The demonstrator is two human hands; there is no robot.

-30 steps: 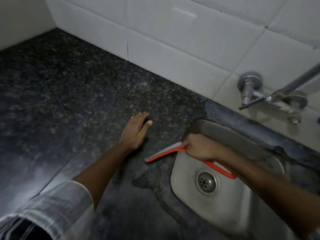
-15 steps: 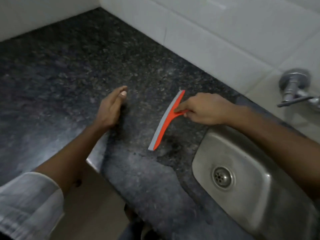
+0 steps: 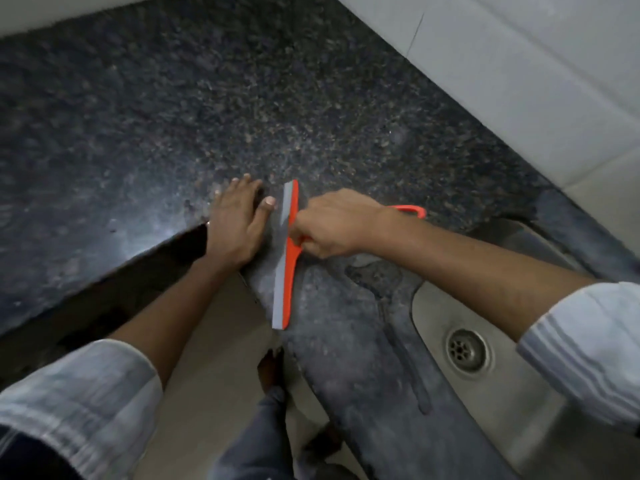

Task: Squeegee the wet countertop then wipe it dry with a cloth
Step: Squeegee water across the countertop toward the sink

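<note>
The right hand [image 3: 334,225] is curled round the orange handle of the squeegee [image 3: 286,258], whose grey blade lies on the dark speckled worktop [image 3: 242,109]. The blade runs from mid-worktop down to the front edge, its near end right at the lip above the floor [image 3: 214,341]. The handle's loop sticks out behind the right wrist.

The left hand [image 3: 233,225] lies flat on the worktop just left of the blade, fingers straight and spread, holding nothing; its thumb tip is just beside the blade, and the heel of the hand sits at the inner corner where the front edge steps back.

To the right of the squeegee the narrow front strip of worktop looks patchy, with darker blotches near the steel sink [image 3: 519,393], whose drain [image 3: 467,350] shows beside the right sleeve. Beyond both hands a broad stretch of worktop reaches to the white tiled wall [image 3: 519,64] at the back.
</note>
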